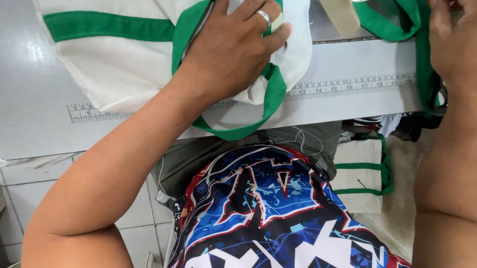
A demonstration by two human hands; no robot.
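Fingers spread flat, the left hand (237, 46) pins a cream cloth bag with green trim (118, 39) to the grey table (22, 100); at three o'clock, the right hand (468, 33) pinches a green strap (424, 63).

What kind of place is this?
Probably a sewing workshop. The left hand presses white cloth with green trim flat on a grey work table with a printed ruler along its edge; more trimmed pieces lie on the floor.
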